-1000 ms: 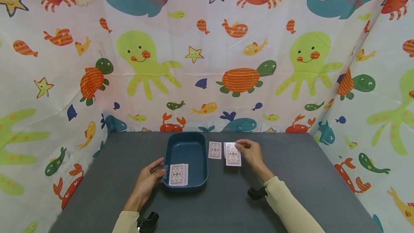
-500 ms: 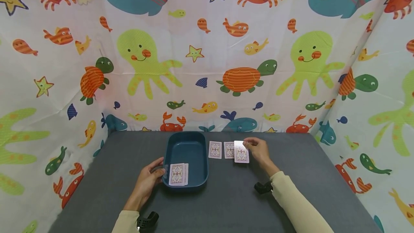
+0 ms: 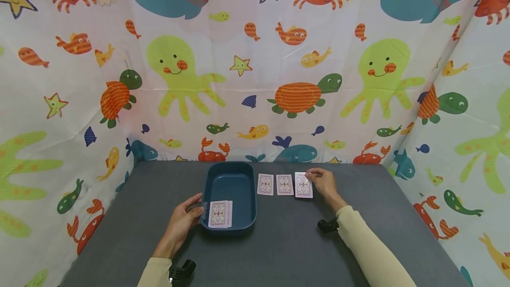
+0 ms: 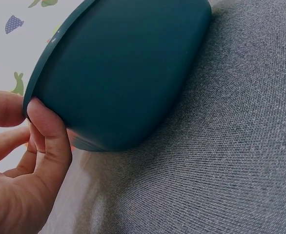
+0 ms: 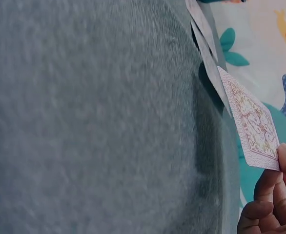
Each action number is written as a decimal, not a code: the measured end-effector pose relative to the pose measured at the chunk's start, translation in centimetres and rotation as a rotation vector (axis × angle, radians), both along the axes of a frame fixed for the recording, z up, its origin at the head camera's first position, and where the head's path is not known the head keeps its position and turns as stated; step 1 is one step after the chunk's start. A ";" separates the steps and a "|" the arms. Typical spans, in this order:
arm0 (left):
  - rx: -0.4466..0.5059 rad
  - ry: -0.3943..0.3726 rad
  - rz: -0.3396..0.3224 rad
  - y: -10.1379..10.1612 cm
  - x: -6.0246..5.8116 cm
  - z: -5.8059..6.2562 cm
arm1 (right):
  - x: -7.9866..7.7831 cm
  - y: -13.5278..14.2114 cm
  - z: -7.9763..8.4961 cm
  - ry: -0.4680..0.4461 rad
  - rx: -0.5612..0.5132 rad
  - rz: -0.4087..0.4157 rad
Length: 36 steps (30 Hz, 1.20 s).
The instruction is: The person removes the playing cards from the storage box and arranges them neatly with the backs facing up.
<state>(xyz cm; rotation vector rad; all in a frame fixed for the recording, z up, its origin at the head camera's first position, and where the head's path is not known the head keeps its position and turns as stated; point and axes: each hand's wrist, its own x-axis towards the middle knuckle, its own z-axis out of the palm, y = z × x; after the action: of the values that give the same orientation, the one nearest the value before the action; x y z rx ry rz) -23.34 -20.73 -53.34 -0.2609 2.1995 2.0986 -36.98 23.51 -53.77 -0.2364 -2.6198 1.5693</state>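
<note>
My left hand [image 3: 181,223] grips the left rim of a dark blue tray [image 3: 230,185]; the left wrist view shows thumb and fingers pinching the edge of the tray wall [image 4: 118,73]. In the tray's near left part lies a small stack of playing cards [image 3: 218,214], patterned backs up. Between thumb and fingers of my right hand [image 3: 324,186] is one playing card [image 3: 303,188], held by its far right corner. The right wrist view has this card [image 5: 250,124] tilted above the grey cloth, its patterned back showing. Two other cards, a left one [image 3: 265,184] and a middle one [image 3: 284,185], lie face down beside the tray.
The grey cloth-covered table [image 3: 275,251] ends at a white curtain [image 3: 255,83] printed with sea animals, which rises behind it and along both sides. Grey table surface extends in front of the cards and to the right of my right hand.
My right hand has carried its card to the right, off the middle card, which now shows whole. The held card is now at the right end of the row. My left hand and the tray have stayed put.
</note>
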 end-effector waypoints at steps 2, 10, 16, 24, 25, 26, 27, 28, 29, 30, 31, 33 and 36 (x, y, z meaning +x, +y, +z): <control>-0.005 -0.001 -0.002 0.0 0.0 0.1 | -0.2 0.1 -0.1 -0.008 0.009 -0.002; -0.024 0.001 -0.006 -0.1 0.1 0.0 | -1.2 0.6 -1.0 0.011 0.116 0.006; -0.025 -0.006 -0.003 -0.1 0.2 0.1 | -2.0 1.3 -1.8 -0.012 0.184 0.033; -0.013 0.023 -0.007 0.1 0.0 0.0 | -2.8 1.8 -1.6 0.026 0.262 0.064; -0.013 0.026 -0.006 0.1 0.0 0.1 | -2.9 1.8 -1.5 0.031 0.271 0.067; -0.013 0.024 -0.005 0.1 0.0 0.1 | -2.9 1.8 -1.4 0.030 0.273 0.065; -0.016 0.026 -0.007 0.1 0.0 0.1 | -2.9 1.8 -1.4 0.027 0.280 0.064; -0.017 0.024 -0.006 0.2 0.0 0.1 | -2.9 1.8 -1.4 0.020 0.286 0.063; -0.018 0.023 -0.006 0.2 0.1 0.2 | -2.9 1.8 -1.3 0.016 0.292 0.062; -0.017 0.020 -0.005 0.2 0.1 0.2 | -2.9 1.8 -1.3 0.010 0.296 0.062; -0.018 0.025 -0.008 0.2 0.1 0.1 | -2.9 1.7 -1.3 0.005 0.300 0.061; -0.020 0.028 -0.006 0.1 0.2 0.2 | -2.9 1.7 -1.3 -0.005 0.301 0.060; -0.022 0.032 -0.005 0.1 0.2 0.1 | -2.9 1.6 -1.3 -0.007 0.298 0.058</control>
<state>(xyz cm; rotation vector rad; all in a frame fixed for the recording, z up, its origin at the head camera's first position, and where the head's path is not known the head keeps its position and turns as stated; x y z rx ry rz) -23.17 -20.66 -53.25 -0.2249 2.2399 2.0909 -39.93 25.16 -55.11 -0.1464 -2.8415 1.1705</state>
